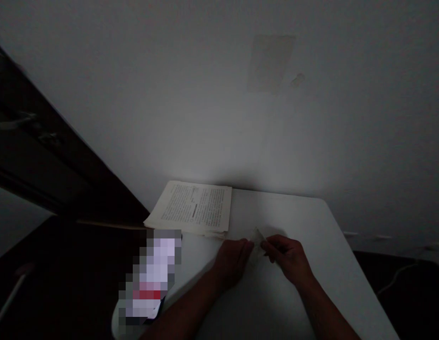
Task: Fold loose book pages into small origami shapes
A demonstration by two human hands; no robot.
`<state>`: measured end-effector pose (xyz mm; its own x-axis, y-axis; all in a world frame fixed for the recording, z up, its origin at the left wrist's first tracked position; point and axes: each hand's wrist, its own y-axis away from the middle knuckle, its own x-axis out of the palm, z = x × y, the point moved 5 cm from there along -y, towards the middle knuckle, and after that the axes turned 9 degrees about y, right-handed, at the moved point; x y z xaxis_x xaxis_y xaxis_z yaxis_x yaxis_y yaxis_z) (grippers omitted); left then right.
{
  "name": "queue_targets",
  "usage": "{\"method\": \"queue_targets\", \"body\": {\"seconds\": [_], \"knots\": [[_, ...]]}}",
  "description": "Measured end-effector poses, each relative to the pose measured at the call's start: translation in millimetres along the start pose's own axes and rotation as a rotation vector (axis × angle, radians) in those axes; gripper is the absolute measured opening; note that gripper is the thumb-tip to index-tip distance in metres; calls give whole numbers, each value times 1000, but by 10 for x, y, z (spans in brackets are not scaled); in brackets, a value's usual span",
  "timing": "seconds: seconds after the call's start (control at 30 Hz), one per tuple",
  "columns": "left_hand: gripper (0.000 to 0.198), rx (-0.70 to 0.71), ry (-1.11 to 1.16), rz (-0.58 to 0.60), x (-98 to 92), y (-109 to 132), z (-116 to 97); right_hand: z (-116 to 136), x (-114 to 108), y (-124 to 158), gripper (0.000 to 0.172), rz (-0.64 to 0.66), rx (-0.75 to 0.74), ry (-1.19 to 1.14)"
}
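Between my two hands, just above the white table, is a small, pale, creased piece of paper with a pointed top corner. It looks thin, and my fingers cover part of it. My left hand is closed on its left side, fingers curled and pressed together. On the other side my right hand pinches the paper's edge between thumb and fingers. The dim light hides the finer folds.
A stack of printed pages lies at the table's back left, near the wall. A lit phone, its screen blurred out, is at the left edge of the white table. A dark door stands at far left.
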<state>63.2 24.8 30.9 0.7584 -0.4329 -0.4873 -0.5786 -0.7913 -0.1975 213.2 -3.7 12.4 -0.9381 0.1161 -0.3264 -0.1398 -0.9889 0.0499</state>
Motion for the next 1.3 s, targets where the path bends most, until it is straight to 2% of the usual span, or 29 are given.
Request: {"method": "queue_targets", "body": {"seconds": [0.07,0.13,0.3,0.43,0.57,0.67,0.77,0.9,1.03,1.2,1.3], "knots": [[44,77,-31,34,34,16,-54,-3,11,-1,24,8,-2,14],[44,94,-43,17,26,17,-68,-12,-7,5,23,15,-9,6],[44,-21,-77,-64,-33,-14,26,-98,-58,37,19,66,1,-180],[44,-24,-124,-18,45,-28,26,-134,23,72,21,152,3,-383],[45,-4,-116,26,100,-31,-8,-111,71,99,24,182,7,-446],[45,12,-82,-21,47,-9,-7,-57,33,91,23,167,-16,-393],[47,100,-76,-81,-15,43,-46,6,-28,59,20,108,-31,-205],[47,239,-90,-55,9,79,-145,56,-63,29,20,73,-31,-44],[44,145,-11,-27,39,-2,-102,26,-116,46,22,77,-26,-105],[42,-3,75,26,44,-63,-5,-7,-82,58,31,206,3,-334],[42,8,84,35,17,-38,-7,24,-81,9,27,178,-1,-195]]}}
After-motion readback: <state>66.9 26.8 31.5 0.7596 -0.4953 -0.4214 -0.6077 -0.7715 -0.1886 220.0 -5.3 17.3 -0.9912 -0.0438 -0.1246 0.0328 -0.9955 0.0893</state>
